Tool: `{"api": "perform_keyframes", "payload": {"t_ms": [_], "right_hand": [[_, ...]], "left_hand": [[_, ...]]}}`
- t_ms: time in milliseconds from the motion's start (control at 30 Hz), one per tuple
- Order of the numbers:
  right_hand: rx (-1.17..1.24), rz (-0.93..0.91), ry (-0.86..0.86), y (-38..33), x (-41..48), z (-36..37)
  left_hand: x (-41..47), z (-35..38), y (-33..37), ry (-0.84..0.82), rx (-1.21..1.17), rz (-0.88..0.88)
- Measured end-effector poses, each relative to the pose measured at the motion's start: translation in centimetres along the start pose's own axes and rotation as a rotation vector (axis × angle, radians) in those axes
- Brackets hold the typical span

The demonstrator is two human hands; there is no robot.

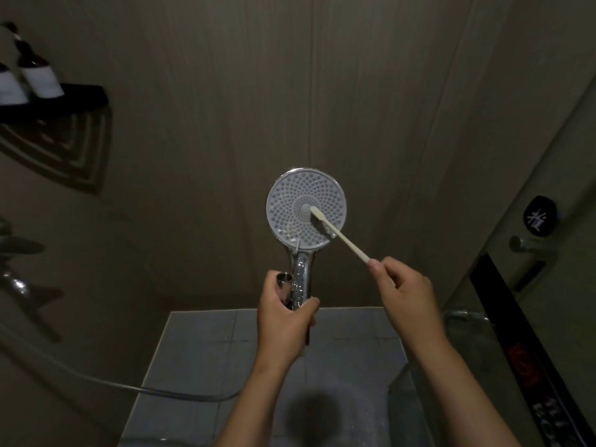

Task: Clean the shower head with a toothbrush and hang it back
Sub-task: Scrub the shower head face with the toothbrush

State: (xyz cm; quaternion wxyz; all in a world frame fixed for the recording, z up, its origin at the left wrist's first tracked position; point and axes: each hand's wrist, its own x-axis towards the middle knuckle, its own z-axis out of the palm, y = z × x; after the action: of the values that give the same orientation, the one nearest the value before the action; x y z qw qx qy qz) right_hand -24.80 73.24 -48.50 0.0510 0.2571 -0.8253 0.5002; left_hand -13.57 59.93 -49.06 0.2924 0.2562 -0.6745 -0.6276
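Shower head [290, 201], hose [145, 390], bottles [40, 75] on shelf [84, 93]

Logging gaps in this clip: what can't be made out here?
Head view only.
- toothbrush: whether its bristles touch the shower head is too small and dim to tell.
- shower head handle: lower part covered by the left hand.
- hose: far end cut off by the left edge.
- bottles: labels blurred.
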Motion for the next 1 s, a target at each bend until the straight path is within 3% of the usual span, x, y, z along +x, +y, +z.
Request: {"api": "perform_keyframes", "payload": {"t_ms": [433,700,1000], "right_hand": [[-0.014,0.038,-0.286,0.6,-0.5,-1.4],[0.108,0.008,-0.068,-1.9,0.9,-1.4],[0.016,0.056,-0.259,-1.1,0.8,-0.9]], "left_hand": [[0.4,-1.0,-0.3,0.026,0.013,-0.014],[0.7,-1.0,-0.4,0.014,0.033,-0.004],[0.8,-1.3,-1.1,0.008,0.067,0.016]]}}
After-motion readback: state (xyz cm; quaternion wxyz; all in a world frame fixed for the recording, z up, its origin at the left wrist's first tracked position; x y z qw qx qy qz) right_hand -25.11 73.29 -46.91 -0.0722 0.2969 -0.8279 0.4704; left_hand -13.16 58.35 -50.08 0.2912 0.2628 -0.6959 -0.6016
